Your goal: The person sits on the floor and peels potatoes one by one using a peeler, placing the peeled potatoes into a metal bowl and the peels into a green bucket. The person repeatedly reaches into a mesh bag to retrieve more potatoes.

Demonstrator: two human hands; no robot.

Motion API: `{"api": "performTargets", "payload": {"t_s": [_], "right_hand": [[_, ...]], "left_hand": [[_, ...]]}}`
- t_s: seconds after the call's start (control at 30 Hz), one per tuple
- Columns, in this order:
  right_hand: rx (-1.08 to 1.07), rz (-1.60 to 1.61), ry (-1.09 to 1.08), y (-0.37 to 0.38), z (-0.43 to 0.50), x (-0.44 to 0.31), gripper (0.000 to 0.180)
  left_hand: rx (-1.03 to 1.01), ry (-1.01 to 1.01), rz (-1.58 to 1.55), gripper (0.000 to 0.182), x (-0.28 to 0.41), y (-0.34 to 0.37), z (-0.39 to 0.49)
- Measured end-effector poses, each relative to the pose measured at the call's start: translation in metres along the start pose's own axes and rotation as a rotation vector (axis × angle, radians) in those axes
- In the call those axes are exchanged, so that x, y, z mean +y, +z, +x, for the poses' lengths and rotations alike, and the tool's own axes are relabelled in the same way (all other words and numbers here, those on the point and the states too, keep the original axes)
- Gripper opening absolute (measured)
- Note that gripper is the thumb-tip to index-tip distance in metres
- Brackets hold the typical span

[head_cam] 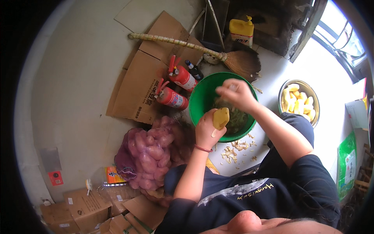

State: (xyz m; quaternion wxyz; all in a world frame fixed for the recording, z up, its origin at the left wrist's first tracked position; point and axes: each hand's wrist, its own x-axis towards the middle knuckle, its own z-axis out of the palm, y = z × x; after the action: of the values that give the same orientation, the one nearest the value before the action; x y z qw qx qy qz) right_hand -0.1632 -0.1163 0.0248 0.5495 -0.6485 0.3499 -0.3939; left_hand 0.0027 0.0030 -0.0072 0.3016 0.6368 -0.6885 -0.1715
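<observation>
My left hand [207, 133], with a reddish band at the wrist, grips a mostly peeled yellow potato [221, 118] over the near side of a green plastic bucket [201, 87]. Above the bucket's middle, my right hand [237, 95] is raised with curled fingers. It is blurred by motion, and whether it holds a tool is unclear. Greenish scraps [238, 120] and peelings lie inside the bucket. To the right, peeled potatoes [299, 102] fill a metal basin [317, 111]. A purple mesh sack of unpeeled potatoes [152, 152] stands at the left.
Two red fire extinguishers [172, 99] and a dark bottle [194, 70] stand close left of the bucket. A straw broom [242, 63] lies beyond it, near flattened cardboard [140, 84] and a yellow pump bottle [241, 29]. Peelings [230, 153] litter the floor. Cardboard boxes [87, 207] sit lower left.
</observation>
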Motion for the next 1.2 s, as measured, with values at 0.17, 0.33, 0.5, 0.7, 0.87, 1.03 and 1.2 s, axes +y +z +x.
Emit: {"api": "performTargets", "payload": {"t_s": [0.17, 0.33, 0.5, 0.7, 0.87, 1.03, 1.2], "right_hand": [[0.229, -0.402, -0.011, -0.012, 0.007, 0.027, 0.026], [0.182, 0.019, 0.018, 0.012, -0.015, 0.008, 0.028], [0.161, 0.291, 0.157, 0.007, -0.005, -0.014, 0.026], [0.431, 0.188, 0.207, 0.002, 0.003, 0.006, 0.027], [0.438, 0.012, 0.257, -0.002, 0.003, 0.035, 0.022], [0.276, 0.236, 0.253, 0.015, -0.006, 0.022, 0.024], [0.333, 0.305, 0.230, 0.007, 0.003, 0.016, 0.024]], "left_hand": [[0.118, 0.004, 0.126, 0.061, -0.001, 0.003, 0.000], [0.197, 0.161, 0.257, 0.067, -0.007, 0.005, 0.010], [0.307, 0.202, 0.241, 0.063, -0.017, 0.008, 0.008], [0.388, 0.300, 0.230, 0.059, -0.029, 0.017, 0.018], [0.352, 0.363, 0.239, 0.056, -0.019, 0.021, 0.020], [0.368, 0.434, 0.280, 0.053, -0.013, 0.018, 0.025], [0.424, 0.463, 0.259, 0.051, -0.022, 0.009, 0.022]]}}
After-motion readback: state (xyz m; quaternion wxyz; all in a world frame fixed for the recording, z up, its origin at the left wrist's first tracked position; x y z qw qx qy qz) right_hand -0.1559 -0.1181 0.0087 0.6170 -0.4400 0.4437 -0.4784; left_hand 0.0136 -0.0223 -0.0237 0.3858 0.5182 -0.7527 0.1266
